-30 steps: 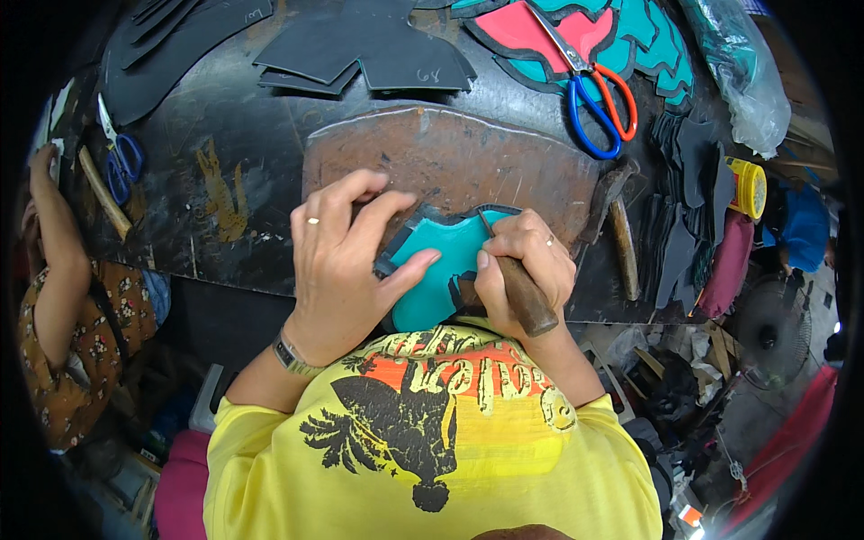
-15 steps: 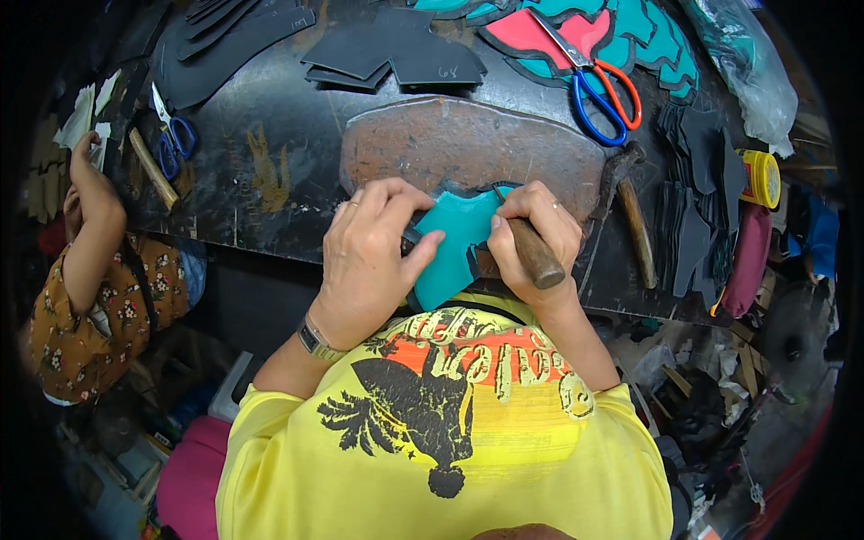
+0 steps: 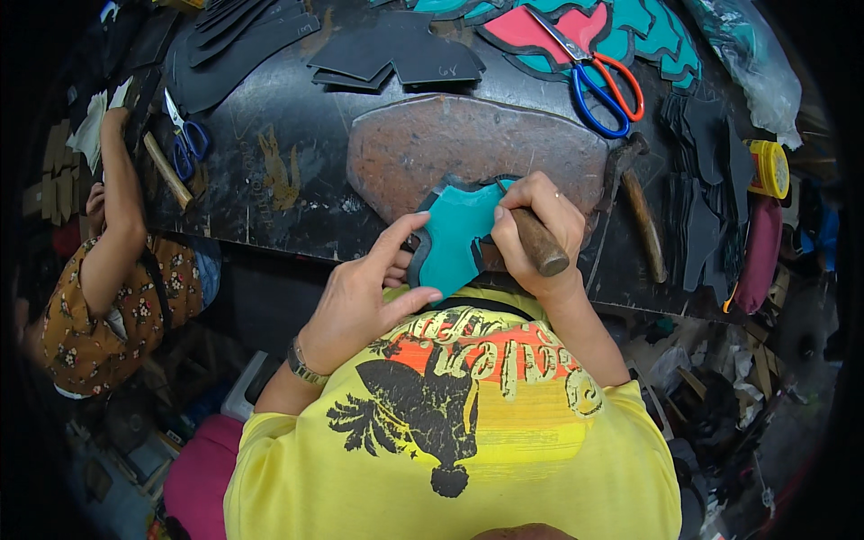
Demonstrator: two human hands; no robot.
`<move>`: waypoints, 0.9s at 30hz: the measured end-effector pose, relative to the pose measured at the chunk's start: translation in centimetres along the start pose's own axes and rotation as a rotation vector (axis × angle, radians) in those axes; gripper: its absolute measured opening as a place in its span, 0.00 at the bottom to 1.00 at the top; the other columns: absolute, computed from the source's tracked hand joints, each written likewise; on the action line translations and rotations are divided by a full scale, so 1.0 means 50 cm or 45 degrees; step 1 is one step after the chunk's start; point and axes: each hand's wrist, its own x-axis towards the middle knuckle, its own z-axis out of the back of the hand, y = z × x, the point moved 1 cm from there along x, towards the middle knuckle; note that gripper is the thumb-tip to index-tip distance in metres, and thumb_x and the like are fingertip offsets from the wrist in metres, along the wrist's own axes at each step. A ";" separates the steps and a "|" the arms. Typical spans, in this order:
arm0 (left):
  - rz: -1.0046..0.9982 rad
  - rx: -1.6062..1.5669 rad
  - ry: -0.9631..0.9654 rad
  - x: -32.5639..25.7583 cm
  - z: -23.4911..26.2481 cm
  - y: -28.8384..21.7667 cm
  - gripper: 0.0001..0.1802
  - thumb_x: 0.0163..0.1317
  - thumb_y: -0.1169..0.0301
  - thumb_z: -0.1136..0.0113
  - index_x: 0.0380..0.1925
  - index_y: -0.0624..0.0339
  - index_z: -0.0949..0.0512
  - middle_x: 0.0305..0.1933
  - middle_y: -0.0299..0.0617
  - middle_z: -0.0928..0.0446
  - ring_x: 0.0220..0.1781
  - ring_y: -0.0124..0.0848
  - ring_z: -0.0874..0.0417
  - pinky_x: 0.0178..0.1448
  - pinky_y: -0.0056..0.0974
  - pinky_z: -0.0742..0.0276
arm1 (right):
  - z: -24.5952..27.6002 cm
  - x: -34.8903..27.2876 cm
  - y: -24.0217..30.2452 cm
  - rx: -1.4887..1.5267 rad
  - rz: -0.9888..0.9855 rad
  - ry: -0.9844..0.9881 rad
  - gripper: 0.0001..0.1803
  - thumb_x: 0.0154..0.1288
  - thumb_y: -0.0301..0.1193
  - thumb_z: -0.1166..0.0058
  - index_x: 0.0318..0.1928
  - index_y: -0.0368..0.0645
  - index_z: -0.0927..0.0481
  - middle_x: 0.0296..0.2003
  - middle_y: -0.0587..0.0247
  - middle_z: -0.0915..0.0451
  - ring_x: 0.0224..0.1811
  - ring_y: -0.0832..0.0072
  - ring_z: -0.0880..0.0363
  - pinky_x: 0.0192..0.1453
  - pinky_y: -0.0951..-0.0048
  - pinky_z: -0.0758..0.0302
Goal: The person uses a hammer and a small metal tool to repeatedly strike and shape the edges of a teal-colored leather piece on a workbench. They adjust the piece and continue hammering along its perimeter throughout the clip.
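A teal cut piece (image 3: 450, 229) with dark edging lies over the near edge of a worn brown slab, its lower end reaching toward my shirt. My left hand (image 3: 355, 286) holds it from the left, thumb at the bottom end and index finger at the upper left edge; the other fingers curl beside it. In my right hand (image 3: 547, 220) is an awl-like tool (image 3: 540, 243) with a thick wooden handle. Its thin metal tip points up-left to the piece's upper right edge. My right fingertips rest close to that edge and partly hide it.
The brown slab (image 3: 477, 144) sits on a black table (image 3: 297, 171). A hammer (image 3: 641, 211) lies right of it, beside stacked dark pieces (image 3: 697, 198). Red-and-blue scissors (image 3: 598, 90) lie beyond. At left are blue scissors (image 3: 184, 139), a wooden handle (image 3: 168, 171) and another person's arm (image 3: 121, 193).
My left hand has slid down and left along the teal piece, its thumb and index finger spreading wider. The right hand keeps the awl nearly in place. At left, the other person's arm has shifted.
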 end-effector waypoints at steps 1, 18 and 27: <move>0.037 -0.234 -0.067 0.000 -0.002 0.006 0.46 0.65 0.72 0.24 0.80 0.55 0.37 0.38 0.43 0.14 0.36 0.29 0.11 0.43 0.34 0.16 | 0.000 0.000 0.000 0.000 -0.008 -0.001 0.07 0.53 0.18 0.38 0.32 0.37 0.23 0.27 0.53 0.22 0.28 0.58 0.19 0.35 0.63 0.22; 0.146 -0.161 0.333 0.190 0.044 -0.018 0.27 0.62 0.74 0.24 0.62 0.69 0.18 0.46 0.43 0.12 0.41 0.20 0.15 0.46 0.31 0.17 | 0.006 -0.003 0.003 -0.013 -0.064 0.032 0.06 0.56 0.19 0.38 0.34 0.37 0.21 0.31 0.56 0.19 0.30 0.65 0.17 0.40 0.67 0.21; -0.224 0.152 0.115 0.176 0.030 -0.029 0.23 0.58 0.68 0.27 0.56 0.55 0.12 0.46 0.48 0.12 0.44 0.48 0.10 0.50 0.45 0.14 | 0.012 -0.004 -0.005 0.097 -0.088 0.049 0.07 0.55 0.18 0.36 0.34 0.36 0.21 0.30 0.54 0.19 0.31 0.61 0.18 0.40 0.65 0.20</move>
